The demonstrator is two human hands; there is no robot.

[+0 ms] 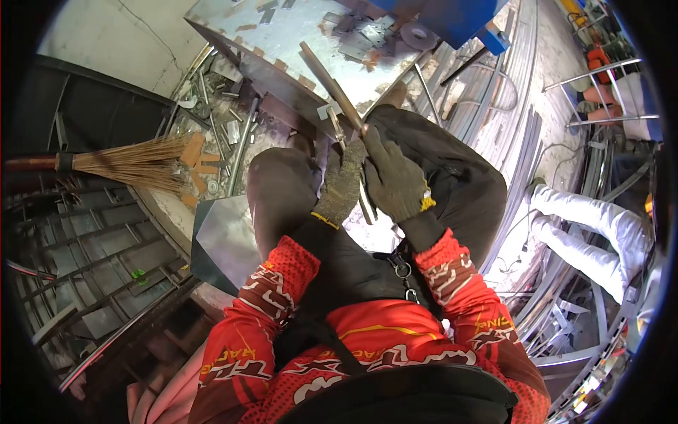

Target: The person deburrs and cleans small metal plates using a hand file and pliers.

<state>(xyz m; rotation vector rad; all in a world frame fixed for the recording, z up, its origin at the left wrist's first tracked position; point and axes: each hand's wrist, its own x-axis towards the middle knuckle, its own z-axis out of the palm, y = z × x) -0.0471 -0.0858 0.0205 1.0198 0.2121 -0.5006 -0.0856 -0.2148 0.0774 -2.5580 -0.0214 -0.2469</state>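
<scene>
Both my hands wear dark knit gloves, below red patterned sleeves. My right hand [395, 180] is closed around the lower end of a long metal rod [330, 81], which slants up and left over the metal work plate [282, 32]. My left hand [340, 185] sits just left of it between my knees, its fingers curled near a small metal piece [337, 131] below the rod; whether it grips that piece I cannot tell.
A straw broom [131, 162] lies at the left on the floor. Metal scraps and bolts [212, 106] litter the ground beside a bent sheet-metal piece [222, 240]. Another person in white trousers [593, 233] sits at the right among curved metal bars [508, 106].
</scene>
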